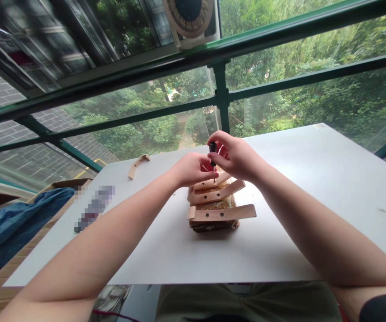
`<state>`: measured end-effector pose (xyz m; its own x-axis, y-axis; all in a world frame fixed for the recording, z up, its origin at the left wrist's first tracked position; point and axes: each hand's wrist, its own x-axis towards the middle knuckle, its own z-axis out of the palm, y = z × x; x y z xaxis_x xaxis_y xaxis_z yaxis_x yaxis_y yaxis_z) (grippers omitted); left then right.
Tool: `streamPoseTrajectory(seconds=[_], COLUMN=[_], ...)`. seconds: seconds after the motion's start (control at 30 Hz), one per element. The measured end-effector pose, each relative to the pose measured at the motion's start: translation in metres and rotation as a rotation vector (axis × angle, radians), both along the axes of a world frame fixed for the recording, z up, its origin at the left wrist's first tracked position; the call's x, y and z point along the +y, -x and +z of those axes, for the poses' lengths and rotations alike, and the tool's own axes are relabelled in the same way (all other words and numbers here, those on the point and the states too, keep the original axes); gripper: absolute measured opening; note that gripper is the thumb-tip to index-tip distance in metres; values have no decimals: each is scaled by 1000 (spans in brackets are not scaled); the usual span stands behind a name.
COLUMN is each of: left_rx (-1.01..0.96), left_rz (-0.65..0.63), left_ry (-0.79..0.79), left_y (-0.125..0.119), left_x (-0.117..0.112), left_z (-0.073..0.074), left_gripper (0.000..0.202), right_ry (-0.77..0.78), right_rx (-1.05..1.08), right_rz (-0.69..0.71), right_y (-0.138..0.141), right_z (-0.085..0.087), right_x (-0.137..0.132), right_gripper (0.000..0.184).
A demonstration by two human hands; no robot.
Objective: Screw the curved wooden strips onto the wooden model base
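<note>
- The right hand (235, 154) comes in from the near right, forearm slanting far and left, wrist bent so the fingers curl around the black handle of a screwdriver (213, 154).
- The left hand (193, 169) comes from the near left, palm low over the wood, its thumb and fingertips drawn narrow beside the screwdriver's metal shaft; whether they pinch it, I cannot tell.
- The screwdriver stands nearly upright, handle up, its tip down at the farthest wooden piece (204, 184), at the right one of two dark screw spots.
- This piece is pale, smooth and partly hidden by the hands.
- Just nearer lie a middle wooden piece (215, 195) and a near wooden piece (231, 213), each with two dark screw heads and a right end jutting past the block.
- All three sit crosswise on a brown block (214, 227), rough-sided with a shiny top, at the middle of the white counter (152, 259).
- A loose curved wooden piece (137, 167) lies well apart, by the far left edge.
- Nearer on the left is a blurred-out object (95, 208).
</note>
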<state>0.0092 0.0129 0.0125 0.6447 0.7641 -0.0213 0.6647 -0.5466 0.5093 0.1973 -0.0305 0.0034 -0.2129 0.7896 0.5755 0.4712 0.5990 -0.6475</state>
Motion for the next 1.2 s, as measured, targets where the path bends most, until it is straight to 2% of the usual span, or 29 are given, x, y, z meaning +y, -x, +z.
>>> streamPoseTrajectory(seconds=[0.2,0.5,0.57,0.97,1.2], left_rx=[9,-4,0,9,-74], left_rz=[0,-25,-30,-48,-10], left_ry=[-30,-29,-15,34,23], left_y=[-1,0,1,1,2], left_x=[0,0,0,-5,0], left_z=[-2,-3,-3,4,-7], left_gripper=[21,18,17,16,18], right_ry=[4,76,81,40,42], right_rx=[-11,3,8,4,1], right_rz=[2,143,162,88,54], right_y=[0,1,1,7,7], right_z=[1,1,1,0,-2], right_x=[-1,-5,-5,-4,-1], right_gripper=[18,51,53,23,19])
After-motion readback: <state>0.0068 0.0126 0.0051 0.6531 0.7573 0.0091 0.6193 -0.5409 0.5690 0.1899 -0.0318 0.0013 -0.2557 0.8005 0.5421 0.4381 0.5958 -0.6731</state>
